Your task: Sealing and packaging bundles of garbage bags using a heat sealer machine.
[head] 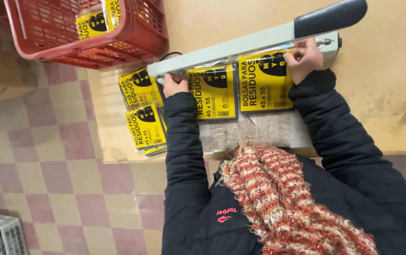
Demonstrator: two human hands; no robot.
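Two flat plastic packs with yellow and black labels lie side by side on a wooden table [382, 80], their top edges under the raised grey arm of a heat sealer [240, 45] with a black handle [330, 16]. My left hand [174, 85] grips the top left corner of the middle pack [217, 94], fingers curled. My right hand [303, 59] pinches the top right corner of the right pack [262, 85], close to the sealer's base. Both arms are in black padded sleeves.
More yellow-labelled packs [141, 113] are piled at the table's left edge. A red plastic crate [132, 38] holding similar packs stands at the top left. A grey block [255, 132] lies under the packs. Below is a checkered tile floor, with a white crate [2, 236] at the bottom left.
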